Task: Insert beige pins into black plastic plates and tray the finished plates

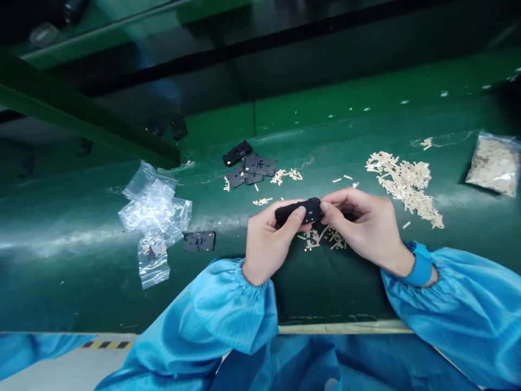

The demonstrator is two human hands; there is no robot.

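A small black plastic housing (312, 210) with little holes is tilted up above the bench. My left hand (271, 239) grips its left end, thumb on the upper face. At the right end, the thumb and forefinger of my right hand (362, 225) are pinched together against its edge; any tiny piece between them is hidden. Small cream strips (336, 239) lie scattered below the hands. Further back is a pile of similar black plastic parts (260, 165), with loose strips around it. One more black part (199, 241) lies flat to the left.
Clear plastic bags (152, 212) are heaped at the left. On the right are a large heap of cream strips (411, 182) and a filled zip bag (494, 163). A green metal beam (89, 119) slants over the back left of the green bench (101, 293).
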